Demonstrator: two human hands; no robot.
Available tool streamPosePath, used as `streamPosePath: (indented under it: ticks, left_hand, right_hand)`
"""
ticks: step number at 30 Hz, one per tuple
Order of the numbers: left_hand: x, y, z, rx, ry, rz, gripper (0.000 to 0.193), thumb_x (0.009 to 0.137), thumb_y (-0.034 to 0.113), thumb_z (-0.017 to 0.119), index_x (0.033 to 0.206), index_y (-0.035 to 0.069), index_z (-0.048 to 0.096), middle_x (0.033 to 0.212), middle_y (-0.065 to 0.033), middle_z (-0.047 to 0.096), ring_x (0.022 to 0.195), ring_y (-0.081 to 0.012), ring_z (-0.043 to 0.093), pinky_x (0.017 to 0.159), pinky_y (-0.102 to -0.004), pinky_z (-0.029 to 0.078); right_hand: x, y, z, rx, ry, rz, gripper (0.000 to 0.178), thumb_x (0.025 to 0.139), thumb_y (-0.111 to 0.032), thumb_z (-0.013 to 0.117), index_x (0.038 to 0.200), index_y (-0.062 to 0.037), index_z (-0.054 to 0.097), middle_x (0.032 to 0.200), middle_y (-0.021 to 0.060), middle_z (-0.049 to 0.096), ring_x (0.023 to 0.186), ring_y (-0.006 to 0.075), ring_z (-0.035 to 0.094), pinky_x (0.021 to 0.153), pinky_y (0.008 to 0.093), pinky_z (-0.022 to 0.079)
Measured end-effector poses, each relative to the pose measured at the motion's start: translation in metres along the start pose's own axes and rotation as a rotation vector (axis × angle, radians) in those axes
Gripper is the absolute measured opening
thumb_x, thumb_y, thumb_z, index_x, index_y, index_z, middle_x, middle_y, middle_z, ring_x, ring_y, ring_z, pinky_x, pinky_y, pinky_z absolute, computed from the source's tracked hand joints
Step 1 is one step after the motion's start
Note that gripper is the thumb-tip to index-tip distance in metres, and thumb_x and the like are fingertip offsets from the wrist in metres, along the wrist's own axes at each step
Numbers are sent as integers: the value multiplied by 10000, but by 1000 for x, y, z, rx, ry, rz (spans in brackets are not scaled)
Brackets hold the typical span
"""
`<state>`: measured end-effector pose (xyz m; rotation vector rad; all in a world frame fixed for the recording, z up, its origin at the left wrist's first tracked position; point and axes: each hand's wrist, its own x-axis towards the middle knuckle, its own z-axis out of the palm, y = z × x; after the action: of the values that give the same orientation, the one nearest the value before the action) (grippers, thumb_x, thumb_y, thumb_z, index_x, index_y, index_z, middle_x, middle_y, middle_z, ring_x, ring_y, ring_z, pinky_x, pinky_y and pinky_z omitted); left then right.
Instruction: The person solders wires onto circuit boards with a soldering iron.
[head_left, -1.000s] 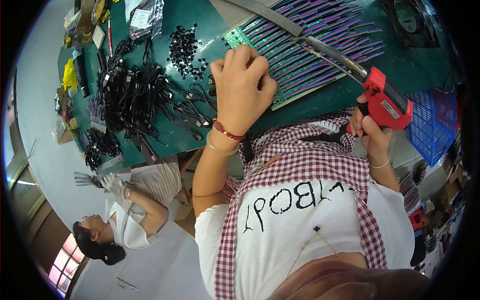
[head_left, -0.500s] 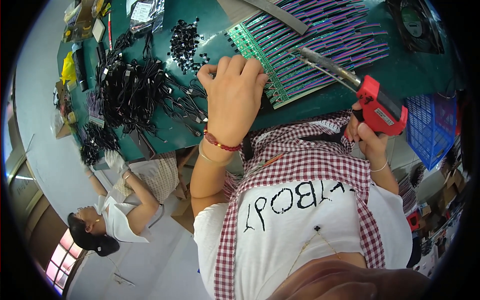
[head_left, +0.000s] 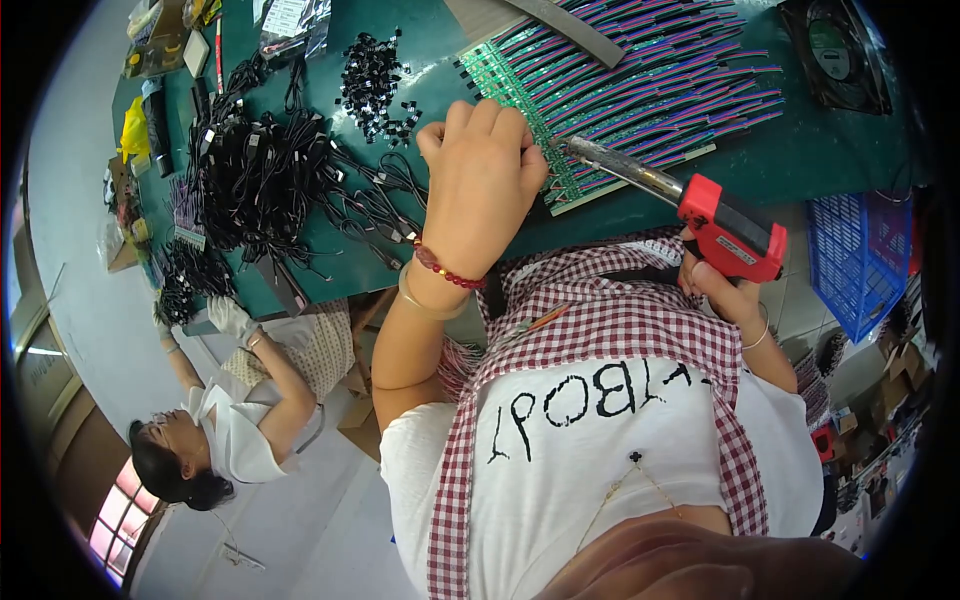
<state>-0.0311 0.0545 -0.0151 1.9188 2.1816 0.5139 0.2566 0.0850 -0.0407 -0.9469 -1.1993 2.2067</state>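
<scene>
In my right hand [head_left: 712, 283], fingers wrapped round its grip, is a red soldering gun [head_left: 738, 232] with a long metal barrel. Its tip points left, close above the green circuit boards [head_left: 556, 172], near my left fingers. My left hand [head_left: 483, 180] lies over the near left edge of the boards, its fingers curled and pressed together; what they pinch, if anything, is hidden beneath. The boards lie in a row, with ribbons of black, pink and blue wires [head_left: 660, 90] running off to the right. Across their far side rests a grey metal bar [head_left: 575, 28].
Left of my hand are a heap of small black connectors [head_left: 370, 85] and a large tangle of black cables [head_left: 260, 180]. A black fan [head_left: 832, 55] stands at the far right, above a blue plastic basket [head_left: 850, 255]. A gloved co-worker [head_left: 235, 420] handles cables at the left.
The soldering gun has come left and slightly down, bringing its tip nearer my left fingers. My left hand has shifted slightly right, still curled over the boards' edge.
</scene>
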Motion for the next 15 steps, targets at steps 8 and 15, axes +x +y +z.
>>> streamPosePath:
  ticks: [8,15]
  left_hand:
    - [3,-3,-2,-17,-35,23,101,704,81,634,734,68,539,760,-47,533,782,-249,498,735,-380,340]
    - [2,-4,0,-31,-22,25,98,707,86,630,731,66,537,750,-49,531,777,-251,497,733,-383,345]
  right_hand:
    - [-4,7,-2,-86,34,24,329,796,-10,624,1110,33,536,780,56,582,628,97,539,567,229,440]
    - [-8,10,-3,-191,28,-35,353,791,7,620,1130,38,527,787,67,579,643,110,536,577,239,436]
